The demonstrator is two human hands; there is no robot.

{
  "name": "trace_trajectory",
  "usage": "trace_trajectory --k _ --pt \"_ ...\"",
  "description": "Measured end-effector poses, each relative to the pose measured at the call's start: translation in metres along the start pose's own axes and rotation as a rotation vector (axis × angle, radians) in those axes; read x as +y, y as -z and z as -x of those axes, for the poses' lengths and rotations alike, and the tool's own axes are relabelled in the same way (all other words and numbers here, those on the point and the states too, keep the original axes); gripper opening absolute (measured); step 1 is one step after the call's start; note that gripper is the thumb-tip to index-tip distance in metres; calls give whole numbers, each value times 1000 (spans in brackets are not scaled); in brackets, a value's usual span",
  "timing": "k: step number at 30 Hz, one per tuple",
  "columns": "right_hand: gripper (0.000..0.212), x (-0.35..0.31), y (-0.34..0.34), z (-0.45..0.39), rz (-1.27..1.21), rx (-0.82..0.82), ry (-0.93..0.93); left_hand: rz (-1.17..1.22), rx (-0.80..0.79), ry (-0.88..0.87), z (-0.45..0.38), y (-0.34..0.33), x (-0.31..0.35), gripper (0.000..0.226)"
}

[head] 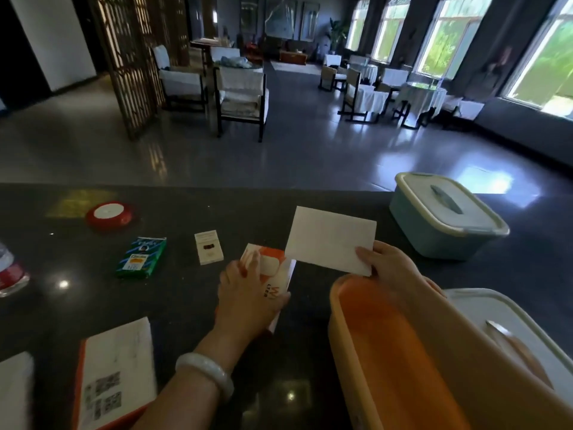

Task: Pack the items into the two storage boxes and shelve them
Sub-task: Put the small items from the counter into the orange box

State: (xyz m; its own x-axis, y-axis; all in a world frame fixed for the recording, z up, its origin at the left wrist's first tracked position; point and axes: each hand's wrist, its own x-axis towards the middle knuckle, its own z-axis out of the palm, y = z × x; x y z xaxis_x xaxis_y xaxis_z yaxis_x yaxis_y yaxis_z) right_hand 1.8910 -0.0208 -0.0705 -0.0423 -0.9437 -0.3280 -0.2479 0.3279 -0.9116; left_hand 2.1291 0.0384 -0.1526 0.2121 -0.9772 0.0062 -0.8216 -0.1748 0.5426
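Observation:
An open orange storage box stands at the lower right of the dark counter, its white lid lying just right of it. My right hand holds a white card by its near corner, above the box's far rim. My left hand grips a white and orange packet resting on the counter beside the box. A pale blue storage box with its lid on sits at the counter's far right edge.
On the counter lie a small white carton, a green packet, a red and white round tin, an orange-edged white box and a bottle at the far left. Chairs and tables fill the room beyond.

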Motion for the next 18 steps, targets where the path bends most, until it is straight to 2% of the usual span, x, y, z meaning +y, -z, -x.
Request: trace_trajectory --k 6,11,15,18 --pt "31 29 66 24 -120 -72 -100 58 41 -42 9 6 55 99" --pt "31 63 118 35 -234 -203 -214 67 -10 -5 28 -6 97 97" --pt "22 87 137 43 -195 -299 -233 -13 -10 75 48 -20 115 98" --pt "18 98 137 39 1 -208 -180 -72 -5 123 61 -24 121 98"
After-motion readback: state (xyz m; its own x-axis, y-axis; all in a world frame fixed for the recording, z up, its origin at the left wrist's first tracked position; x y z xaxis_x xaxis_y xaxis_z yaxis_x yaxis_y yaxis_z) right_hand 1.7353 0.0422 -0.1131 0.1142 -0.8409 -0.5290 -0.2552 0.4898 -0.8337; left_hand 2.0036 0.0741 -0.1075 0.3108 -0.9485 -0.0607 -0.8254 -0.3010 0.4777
